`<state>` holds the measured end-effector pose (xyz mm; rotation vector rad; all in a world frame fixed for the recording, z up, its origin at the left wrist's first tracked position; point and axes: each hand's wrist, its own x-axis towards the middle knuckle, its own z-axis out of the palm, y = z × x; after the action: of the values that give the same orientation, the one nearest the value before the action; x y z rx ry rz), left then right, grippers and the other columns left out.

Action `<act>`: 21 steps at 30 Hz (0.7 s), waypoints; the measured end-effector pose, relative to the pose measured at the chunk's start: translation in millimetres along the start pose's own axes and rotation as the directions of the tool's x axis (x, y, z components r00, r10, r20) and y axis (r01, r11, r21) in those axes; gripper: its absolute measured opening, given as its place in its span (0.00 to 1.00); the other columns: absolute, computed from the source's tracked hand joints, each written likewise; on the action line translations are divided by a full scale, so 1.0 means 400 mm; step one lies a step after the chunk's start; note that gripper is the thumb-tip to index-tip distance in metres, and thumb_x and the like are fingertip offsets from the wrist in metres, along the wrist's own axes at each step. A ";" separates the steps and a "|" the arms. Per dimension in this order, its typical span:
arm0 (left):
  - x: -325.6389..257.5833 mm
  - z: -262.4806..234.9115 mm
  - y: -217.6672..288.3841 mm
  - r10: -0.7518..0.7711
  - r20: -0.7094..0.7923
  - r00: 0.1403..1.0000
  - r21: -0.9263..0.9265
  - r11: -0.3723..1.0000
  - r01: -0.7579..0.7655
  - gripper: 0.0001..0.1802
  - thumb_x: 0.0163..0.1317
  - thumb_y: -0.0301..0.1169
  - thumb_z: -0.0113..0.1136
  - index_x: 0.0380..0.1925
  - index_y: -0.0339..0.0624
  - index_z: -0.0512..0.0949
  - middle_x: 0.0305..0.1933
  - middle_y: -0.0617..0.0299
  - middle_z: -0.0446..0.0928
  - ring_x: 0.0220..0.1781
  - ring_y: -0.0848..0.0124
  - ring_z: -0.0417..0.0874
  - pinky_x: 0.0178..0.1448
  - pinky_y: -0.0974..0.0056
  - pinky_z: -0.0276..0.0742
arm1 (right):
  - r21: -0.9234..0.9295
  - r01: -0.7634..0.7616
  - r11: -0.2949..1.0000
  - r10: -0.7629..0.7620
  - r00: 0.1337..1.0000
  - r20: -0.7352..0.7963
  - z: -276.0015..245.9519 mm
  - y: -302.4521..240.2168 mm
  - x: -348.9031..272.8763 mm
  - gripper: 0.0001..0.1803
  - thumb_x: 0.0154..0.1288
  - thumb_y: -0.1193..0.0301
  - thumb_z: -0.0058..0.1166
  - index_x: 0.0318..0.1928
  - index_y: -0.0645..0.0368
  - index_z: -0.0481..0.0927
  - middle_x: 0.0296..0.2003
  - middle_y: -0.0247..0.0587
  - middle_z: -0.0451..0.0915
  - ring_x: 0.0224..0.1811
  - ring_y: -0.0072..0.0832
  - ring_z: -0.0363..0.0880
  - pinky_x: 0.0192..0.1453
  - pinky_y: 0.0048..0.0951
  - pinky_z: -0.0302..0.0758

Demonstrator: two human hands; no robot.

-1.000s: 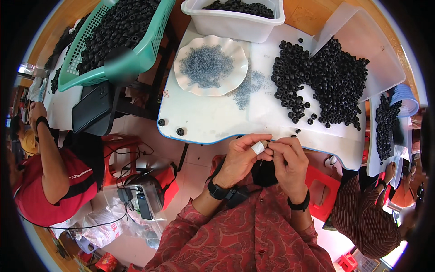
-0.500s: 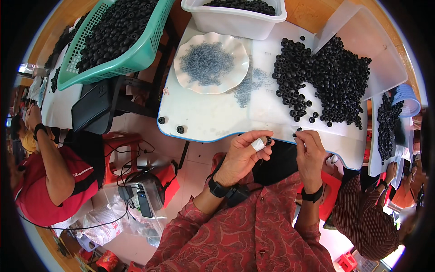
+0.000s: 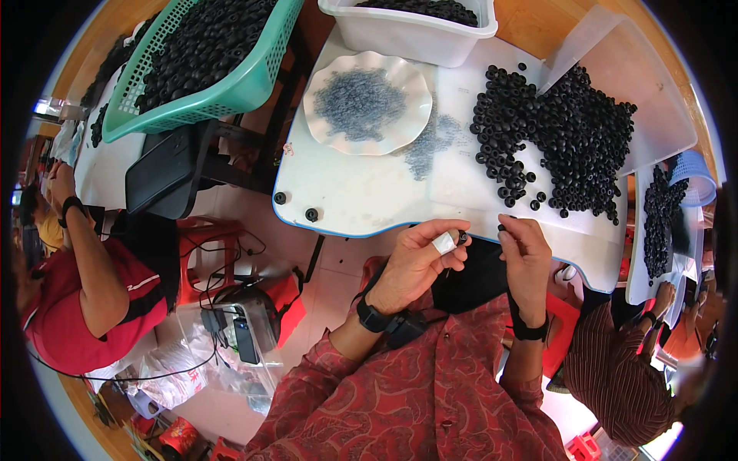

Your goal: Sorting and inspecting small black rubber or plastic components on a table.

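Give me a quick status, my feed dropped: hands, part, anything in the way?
Left hand pinching small black ring. Right hand pinching another at table edge. Nothing between them.

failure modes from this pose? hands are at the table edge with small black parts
1. The left hand pinches a small black ring beyond the table edge; a slip likely drops it to the floor.
2. Two loose black pieces sit near that edge and could roll off.
3. The right hand works beside the black ring pile; a nudge may scatter strays.
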<state>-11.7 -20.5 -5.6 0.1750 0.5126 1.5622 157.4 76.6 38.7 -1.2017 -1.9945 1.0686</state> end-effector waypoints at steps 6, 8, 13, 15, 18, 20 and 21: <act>0.008 0.016 -0.002 0.009 0.033 0.999 -0.002 1.000 -0.009 0.16 0.70 0.26 0.54 0.55 0.30 0.75 0.46 0.53 0.80 0.39 0.75 0.83 0.41 0.71 0.82 | 0.599 -0.210 0.773 0.167 0.978 0.129 0.005 -0.031 -0.007 0.10 0.68 0.80 0.54 0.49 0.68 0.79 0.39 0.42 0.82 0.30 0.20 0.77 0.35 0.19 0.74; 0.012 0.021 -0.004 0.015 0.049 0.999 -0.012 1.000 -0.014 0.16 0.70 0.26 0.54 0.55 0.30 0.75 0.46 0.53 0.80 0.39 0.75 0.83 0.41 0.71 0.82 | 0.667 -0.219 0.712 0.171 0.976 0.138 0.013 -0.042 -0.008 0.10 0.68 0.80 0.55 0.49 0.69 0.78 0.38 0.43 0.82 0.31 0.20 0.77 0.34 0.19 0.74; 0.016 0.031 -0.009 0.033 0.057 0.998 -0.040 0.999 -0.031 0.16 0.70 0.27 0.54 0.55 0.31 0.75 0.46 0.53 0.80 0.39 0.74 0.83 0.41 0.71 0.83 | 0.719 -0.258 0.645 0.160 0.966 0.204 0.018 -0.048 -0.013 0.11 0.68 0.78 0.56 0.48 0.69 0.78 0.38 0.42 0.82 0.31 0.19 0.77 0.34 0.19 0.73; 0.017 0.032 -0.012 0.028 0.074 0.997 -0.047 0.999 -0.024 0.16 0.70 0.27 0.54 0.55 0.31 0.75 0.46 0.54 0.80 0.39 0.74 0.83 0.41 0.71 0.83 | 0.725 -0.238 0.646 0.150 0.971 0.186 0.020 -0.041 -0.017 0.10 0.68 0.78 0.57 0.48 0.68 0.78 0.37 0.40 0.81 0.32 0.19 0.77 0.34 0.19 0.73; 0.019 0.034 -0.014 0.025 0.091 0.996 -0.053 0.998 -0.020 0.16 0.71 0.27 0.54 0.55 0.31 0.75 0.46 0.54 0.80 0.39 0.74 0.83 0.41 0.71 0.83 | 0.733 -0.224 0.642 0.146 0.975 0.169 0.024 -0.035 -0.019 0.10 0.67 0.78 0.57 0.47 0.67 0.79 0.36 0.37 0.80 0.32 0.18 0.76 0.34 0.19 0.72; 0.020 0.035 -0.015 0.023 0.093 0.995 -0.057 0.998 -0.017 0.16 0.71 0.27 0.54 0.56 0.31 0.75 0.46 0.54 0.80 0.39 0.74 0.83 0.41 0.71 0.83 | 0.737 -0.215 0.641 0.140 0.977 0.163 0.026 -0.036 -0.019 0.09 0.67 0.78 0.57 0.47 0.66 0.79 0.35 0.36 0.80 0.32 0.18 0.75 0.34 0.19 0.71; 0.020 0.035 -0.015 0.021 0.090 0.996 -0.059 0.998 -0.015 0.16 0.71 0.27 0.54 0.56 0.30 0.75 0.46 0.54 0.80 0.39 0.74 0.83 0.41 0.71 0.83 | 0.738 -0.209 0.642 0.134 0.978 0.161 0.026 -0.038 -0.017 0.09 0.67 0.78 0.57 0.47 0.66 0.79 0.35 0.36 0.80 0.32 0.18 0.75 0.34 0.19 0.71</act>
<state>-0.7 -10.0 2.7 0.2055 0.3944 1.5771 145.4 62.5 45.7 -0.8747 -1.2319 1.8382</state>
